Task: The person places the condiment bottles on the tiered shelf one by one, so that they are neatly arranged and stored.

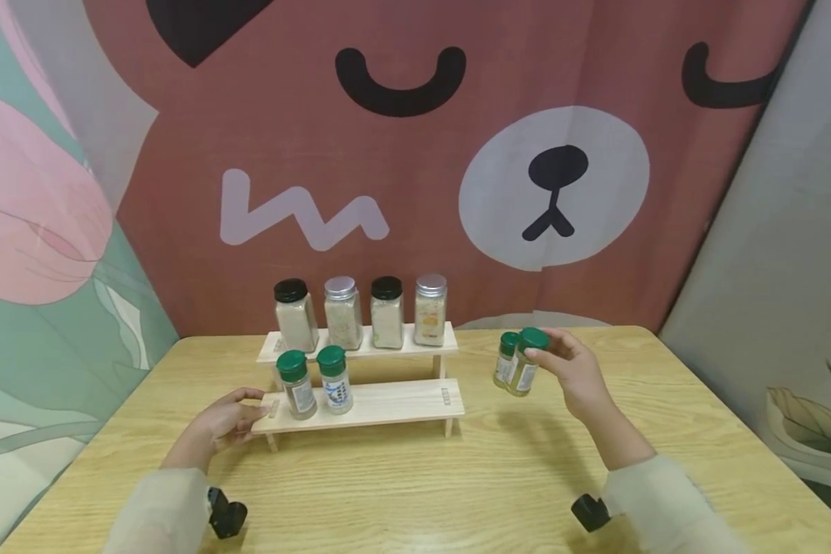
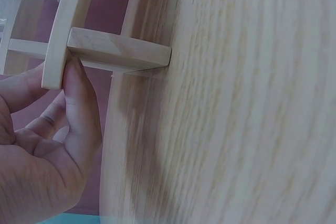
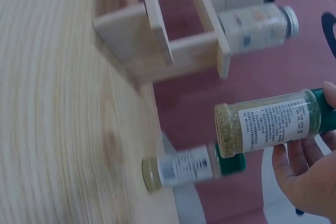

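My left hand (image 1: pixel 225 419) pinches the left end of the lower board of a two-tier wooden spice rack (image 1: pixel 395 400). In the left wrist view, thumb and fingers clasp that board end (image 2: pixel 55 72) beside its leg. My right hand (image 1: pixel 575 373) grips a green-capped spice jar (image 3: pixel 270 121) by its cap, raised and tilted to the right of the rack. Green-brown flakes and a white printed label show on it. Behind it is a second green-capped jar (image 1: pixel 504 358), partly hidden in the head view. Two green-capped jars, one (image 1: pixel 298 388) left of the other (image 1: pixel 335 385), stand on the lower tier.
On the upper tier stands a row of larger jars: black-capped (image 1: pixel 295 319), silver-capped (image 1: pixel 343 315), black-capped (image 1: pixel 387 315) and silver-capped (image 1: pixel 430 312). The rack rests on a wood-grain table (image 1: pixel 415 492). A curtain with a bear face (image 1: pixel 415 154) hangs behind the table.
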`<state>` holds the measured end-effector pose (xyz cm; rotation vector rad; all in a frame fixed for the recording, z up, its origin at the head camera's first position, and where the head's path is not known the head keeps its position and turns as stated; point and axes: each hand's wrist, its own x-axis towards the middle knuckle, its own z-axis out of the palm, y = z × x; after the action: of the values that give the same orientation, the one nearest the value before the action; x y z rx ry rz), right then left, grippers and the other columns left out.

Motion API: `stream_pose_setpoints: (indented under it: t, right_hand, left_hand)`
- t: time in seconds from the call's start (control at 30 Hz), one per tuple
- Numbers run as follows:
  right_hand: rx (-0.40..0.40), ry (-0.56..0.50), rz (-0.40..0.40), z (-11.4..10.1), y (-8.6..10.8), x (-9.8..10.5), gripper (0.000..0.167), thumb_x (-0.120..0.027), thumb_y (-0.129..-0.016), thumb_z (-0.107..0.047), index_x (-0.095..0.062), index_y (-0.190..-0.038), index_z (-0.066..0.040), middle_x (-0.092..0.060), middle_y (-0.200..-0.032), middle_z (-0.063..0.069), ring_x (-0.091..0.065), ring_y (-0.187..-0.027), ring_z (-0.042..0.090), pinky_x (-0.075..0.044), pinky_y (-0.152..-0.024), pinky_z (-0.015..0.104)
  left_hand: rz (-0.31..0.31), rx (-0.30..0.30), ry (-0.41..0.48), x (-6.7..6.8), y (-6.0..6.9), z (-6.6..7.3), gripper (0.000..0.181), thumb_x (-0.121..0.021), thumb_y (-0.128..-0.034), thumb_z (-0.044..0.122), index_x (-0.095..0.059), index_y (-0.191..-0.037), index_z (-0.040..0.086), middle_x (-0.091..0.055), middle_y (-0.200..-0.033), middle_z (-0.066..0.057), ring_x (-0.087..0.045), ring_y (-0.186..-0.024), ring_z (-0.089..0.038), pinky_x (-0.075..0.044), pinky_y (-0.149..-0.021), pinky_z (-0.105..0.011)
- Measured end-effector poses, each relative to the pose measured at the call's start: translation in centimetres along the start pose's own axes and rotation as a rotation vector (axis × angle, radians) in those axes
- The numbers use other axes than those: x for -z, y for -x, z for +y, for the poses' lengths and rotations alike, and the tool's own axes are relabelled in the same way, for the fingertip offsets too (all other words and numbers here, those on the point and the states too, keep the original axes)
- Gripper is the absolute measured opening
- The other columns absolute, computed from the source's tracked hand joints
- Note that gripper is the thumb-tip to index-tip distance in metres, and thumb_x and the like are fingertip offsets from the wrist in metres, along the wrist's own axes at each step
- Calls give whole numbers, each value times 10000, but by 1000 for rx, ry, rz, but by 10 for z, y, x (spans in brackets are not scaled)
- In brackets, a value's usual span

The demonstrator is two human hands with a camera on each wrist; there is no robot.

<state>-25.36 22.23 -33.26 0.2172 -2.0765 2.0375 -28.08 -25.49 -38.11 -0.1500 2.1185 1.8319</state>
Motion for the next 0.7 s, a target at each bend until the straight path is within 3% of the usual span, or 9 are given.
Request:
stream_pose_setpoints:
  t: [0.17, 0.5, 0.7]
  right_hand:
    - [13, -31, -66, -1, 0, -18, 274, -627, -787, -105, -538, -1046, -112, -546, -899, -52, -510, -856, 90, -401, -789, 221]
    - [-20, -33, -96, -1, -4, -58, 414, -641, -764, -64, -474, -1129, 39, -540, -889, -2, -514, -836, 122, -424, -743, 276]
    - [-6, -94, -155, 2, -6, -78, 406, -631, -763, -30, -473, -1125, 64, -543, -878, 15, -516, -822, 124, -420, -780, 291]
  left_hand:
    - [-13, -8, 11, -1, 3, 1, 467, -520, -830, 38, -258, -1206, -57, -524, -760, -45, -532, -586, -87, -413, -522, -203]
    - [-7, 5, 8, -1, 2, 2, 445, -505, -836, 25, -262, -1201, -52, -517, -758, -49, -531, -574, -83, -418, -514, -199]
    - [-32, -11, 10, 3, -2, -3, 492, -555, -816, 65, -269, -1200, -43, -518, -789, -64, -538, -587, -89, -428, -523, -209]
